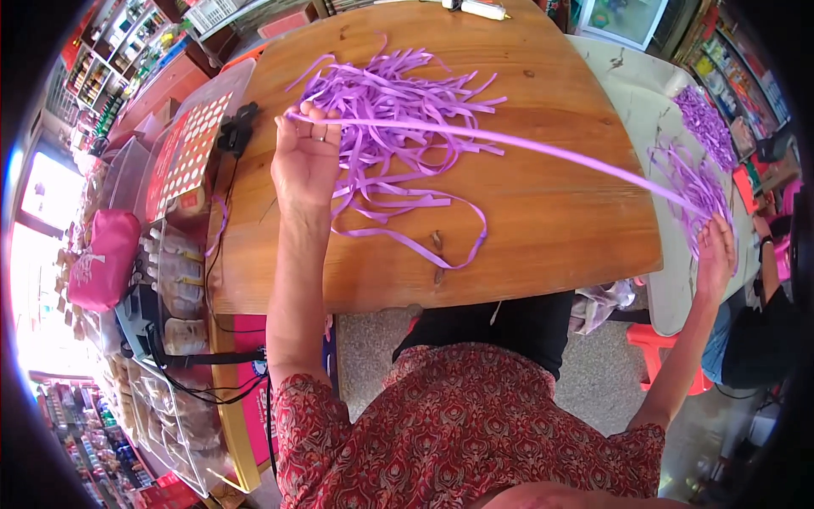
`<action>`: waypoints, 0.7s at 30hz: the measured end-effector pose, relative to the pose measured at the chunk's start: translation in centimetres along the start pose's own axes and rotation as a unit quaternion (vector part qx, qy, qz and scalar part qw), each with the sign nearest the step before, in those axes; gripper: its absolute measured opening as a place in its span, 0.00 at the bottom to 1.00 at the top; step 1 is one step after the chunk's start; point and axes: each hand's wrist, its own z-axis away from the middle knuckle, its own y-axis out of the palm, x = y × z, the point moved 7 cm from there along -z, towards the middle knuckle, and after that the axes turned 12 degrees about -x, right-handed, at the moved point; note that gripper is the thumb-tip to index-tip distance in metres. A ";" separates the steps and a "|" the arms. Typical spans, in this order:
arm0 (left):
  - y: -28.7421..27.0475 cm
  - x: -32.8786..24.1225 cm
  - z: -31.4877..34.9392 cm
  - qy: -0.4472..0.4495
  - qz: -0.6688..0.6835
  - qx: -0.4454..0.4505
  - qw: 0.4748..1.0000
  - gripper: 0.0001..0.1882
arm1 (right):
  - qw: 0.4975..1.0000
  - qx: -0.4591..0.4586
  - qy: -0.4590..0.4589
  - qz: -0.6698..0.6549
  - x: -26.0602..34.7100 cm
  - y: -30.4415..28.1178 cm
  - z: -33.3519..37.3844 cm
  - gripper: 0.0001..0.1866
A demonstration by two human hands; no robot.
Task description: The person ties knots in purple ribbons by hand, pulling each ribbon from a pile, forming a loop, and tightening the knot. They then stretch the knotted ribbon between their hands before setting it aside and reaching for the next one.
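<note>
A long purple ribbon (526, 142) stretches across from one hand to the other, with a slight bow upward. My left hand (309, 161) has its end between curled fingers, palm up, above the wooden table (551, 220). Out to the right, my right hand (717, 250) is closed on the ribbon's other end, beside a bunch of loose purple ribbons (691, 174) on a white table (666, 288). A large tangled heap of purple ribbons (381, 89) lies on the wooden table, just right of my left hand, with one loop trailing toward me.
A pile of small purple pieces (708, 127) sits at the white table's far side. Left of the wooden table are a black cable (222, 220), a dotted red-and-white box (191, 153) and a pink pouch (106, 259). A red stool (644, 348) and another person (755, 331) are at right.
</note>
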 end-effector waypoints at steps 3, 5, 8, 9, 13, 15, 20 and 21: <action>1.5 0.3 0.6 -0.045 0.035 0.088 0.995 0.12 | 1.000 0.006 0.003 0.003 -0.7 -0.6 -0.2 0.15; 2.1 1.2 1.0 -0.046 -0.080 0.125 0.988 0.13 | 1.000 -0.009 0.013 -0.003 -0.6 -1.4 -0.1 0.15; 3.3 3.5 2.7 -0.044 -0.139 0.098 0.984 0.11 | 0.999 -0.027 -0.013 0.019 0.0 -1.1 0.1 0.14; 3.4 4.1 3.4 -0.020 -0.190 0.054 0.980 0.11 | 0.996 -0.048 -0.039 0.057 0.3 -0.4 0.5 0.14; 5.2 6.6 6.3 0.005 -0.301 0.098 0.949 0.12 | 0.955 0.013 -0.168 0.242 2.1 6.4 3.2 0.14; 6.2 8.1 7.7 -0.007 -0.307 0.129 0.943 0.14 | 0.949 0.038 -0.195 0.244 2.8 9.8 4.8 0.14; 8.0 10.9 10.5 -0.062 -0.285 0.202 0.935 0.18 | 0.950 0.148 -0.216 0.170 4.1 18.7 10.5 0.15; 8.1 11.3 10.8 -0.088 -0.265 0.194 0.940 0.18 | 0.950 0.143 -0.214 0.174 4.3 19.9 11.4 0.15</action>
